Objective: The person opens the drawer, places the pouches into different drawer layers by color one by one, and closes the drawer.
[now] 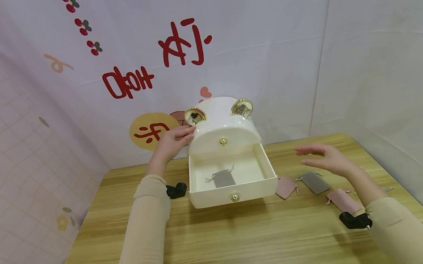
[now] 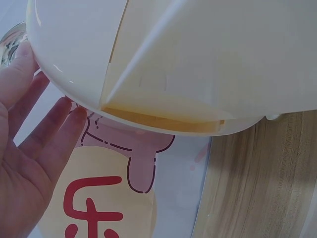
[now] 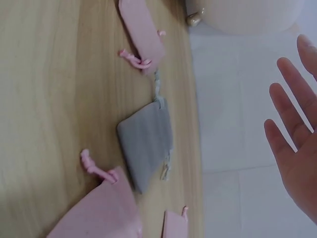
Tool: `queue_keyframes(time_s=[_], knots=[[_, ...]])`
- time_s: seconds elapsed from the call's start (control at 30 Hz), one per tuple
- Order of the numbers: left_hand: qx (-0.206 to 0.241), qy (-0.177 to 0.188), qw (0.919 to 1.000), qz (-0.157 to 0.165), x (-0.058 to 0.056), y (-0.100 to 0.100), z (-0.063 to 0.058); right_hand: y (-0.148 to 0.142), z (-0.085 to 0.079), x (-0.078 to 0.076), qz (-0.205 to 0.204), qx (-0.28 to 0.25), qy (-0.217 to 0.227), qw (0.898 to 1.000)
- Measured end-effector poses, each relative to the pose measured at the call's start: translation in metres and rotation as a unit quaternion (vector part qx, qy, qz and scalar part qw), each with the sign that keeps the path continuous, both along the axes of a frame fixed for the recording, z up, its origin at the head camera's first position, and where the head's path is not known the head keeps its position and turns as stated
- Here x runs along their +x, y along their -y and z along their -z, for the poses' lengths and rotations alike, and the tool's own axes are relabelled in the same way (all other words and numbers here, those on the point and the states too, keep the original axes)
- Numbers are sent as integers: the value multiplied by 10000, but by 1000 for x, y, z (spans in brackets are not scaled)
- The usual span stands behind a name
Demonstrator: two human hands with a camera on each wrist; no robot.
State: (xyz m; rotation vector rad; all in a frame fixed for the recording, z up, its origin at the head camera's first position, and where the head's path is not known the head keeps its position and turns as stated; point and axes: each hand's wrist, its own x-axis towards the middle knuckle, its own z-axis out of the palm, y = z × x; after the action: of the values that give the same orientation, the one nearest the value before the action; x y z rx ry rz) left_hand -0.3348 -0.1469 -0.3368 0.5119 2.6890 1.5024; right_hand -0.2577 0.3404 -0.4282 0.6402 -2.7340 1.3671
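Note:
A white drawer box [image 1: 227, 125] with round gold-rimmed parts on top stands at the back of the table. Its lower drawer [image 1: 208, 198] is pulled out, and a small grey drawstring pouch [image 1: 223, 178] lies inside. My left hand [image 1: 172, 144] rests its extended fingertips against the upper left side of the box, near the gold-rimmed part. Off to the right of the box, my right hand [image 1: 331, 160] hovers above the table with fingers spread, holding nothing. Under it lie a grey pouch [image 3: 146, 144] and pink pouches, one pink pouch [image 1: 344, 200] near the right wrist.
Another pink pouch [image 1: 285, 187] lies close by the drawer's right corner. A further pouch is partly hidden behind the right forearm. The wooden table [image 1: 229, 256] meets a hanging cloth [image 1: 266, 61] with red lettering behind the box.

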Motion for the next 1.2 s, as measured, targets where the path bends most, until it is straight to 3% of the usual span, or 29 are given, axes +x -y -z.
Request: queue_keyframes(time_s=[0.73,1.2], knots=[[-28,-22,10000,15,-1,1,1,-23,54,-9,-120,646,25,9978],[-46,-87,10000,-14,-2,0,1,-30,79,-11,-33,444,205,9988]])
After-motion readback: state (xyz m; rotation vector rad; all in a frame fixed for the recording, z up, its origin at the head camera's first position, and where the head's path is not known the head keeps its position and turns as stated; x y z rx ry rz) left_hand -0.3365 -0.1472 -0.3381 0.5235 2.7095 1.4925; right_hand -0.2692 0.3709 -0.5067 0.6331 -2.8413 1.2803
